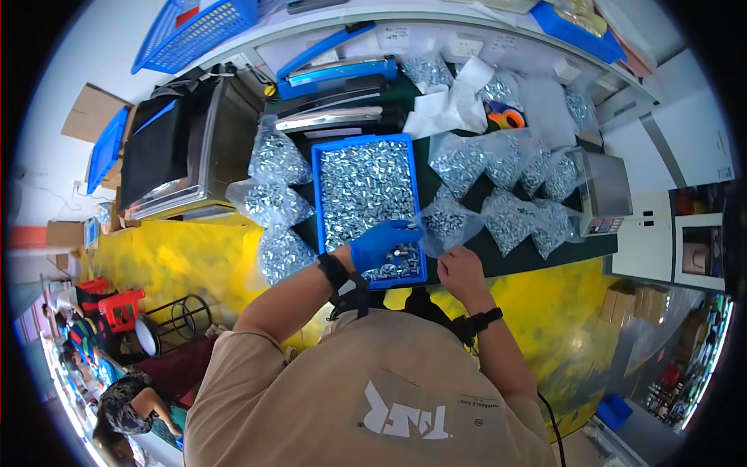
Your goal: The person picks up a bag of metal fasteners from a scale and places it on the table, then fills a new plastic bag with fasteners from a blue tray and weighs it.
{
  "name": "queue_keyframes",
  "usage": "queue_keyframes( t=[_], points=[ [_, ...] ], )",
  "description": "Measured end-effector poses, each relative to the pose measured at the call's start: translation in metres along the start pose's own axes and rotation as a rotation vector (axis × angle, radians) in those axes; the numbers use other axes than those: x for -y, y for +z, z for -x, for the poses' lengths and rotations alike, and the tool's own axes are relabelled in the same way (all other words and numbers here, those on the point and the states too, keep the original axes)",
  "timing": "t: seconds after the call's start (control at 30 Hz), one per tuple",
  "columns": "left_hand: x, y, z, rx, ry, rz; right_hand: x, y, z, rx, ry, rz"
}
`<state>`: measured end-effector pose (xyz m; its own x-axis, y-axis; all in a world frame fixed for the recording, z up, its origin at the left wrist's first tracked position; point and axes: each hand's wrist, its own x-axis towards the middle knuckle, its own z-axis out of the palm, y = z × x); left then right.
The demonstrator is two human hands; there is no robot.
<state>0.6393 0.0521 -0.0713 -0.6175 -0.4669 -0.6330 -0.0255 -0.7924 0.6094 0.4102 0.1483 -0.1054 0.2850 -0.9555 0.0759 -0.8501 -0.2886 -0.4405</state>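
Observation:
My left hand [379, 246], in a blue glove, is over the near part of a blue tray [315, 183] filled with small shiny metal parts [366, 183]. Its fingers are curled and point right, the tips close to the left edge of a clear plastic bag [447, 221]. What they hold, if anything, is hidden. Beside the tray, that bag lies partly filled with the same kind of parts, its loose mouth toward me. My bare right hand [462, 274] is closed at the near edge of this bag, fingers pinching the plastic.
Filled bags [280, 204] line the tray's left side; several more bags [507, 221] lie to its right. Behind the tray are blue-handled bag sealers [338, 76], white paper [451, 105] and an orange tape roll [507, 119]. A metal box [605, 185] stands at the right end.

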Motion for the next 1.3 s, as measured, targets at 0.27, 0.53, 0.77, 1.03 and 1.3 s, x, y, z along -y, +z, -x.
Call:
queue_keyframes(
  t=[0.27, 0.53, 0.77, 1.03, 1.3],
  points=[
    [0.031, 0.017, -0.134, 0.168, 0.675, -0.492, 0.003, 0.007, 0.004, 0.002, -0.034, 0.014],
    [0.019, -0.018, -0.051, -0.548, 0.716, -0.806, -0.001, 0.000, 0.005, -0.015, -0.013, 0.042],
    [0.028, -0.114, -0.078, -0.684, 0.776, -1.494, -0.001, 0.004, 0.001, -0.008, -0.021, 0.033],
    [0.031, -0.095, -0.106, -0.526, 0.754, -1.733, 0.006, 0.002, -0.001, 0.061, -0.008, 0.053],
    [0.059, -0.100, -0.067, -0.349, 0.626, -1.773, 0.009, 0.002, -0.008, 0.029, -0.011, 0.025]
  ],
)
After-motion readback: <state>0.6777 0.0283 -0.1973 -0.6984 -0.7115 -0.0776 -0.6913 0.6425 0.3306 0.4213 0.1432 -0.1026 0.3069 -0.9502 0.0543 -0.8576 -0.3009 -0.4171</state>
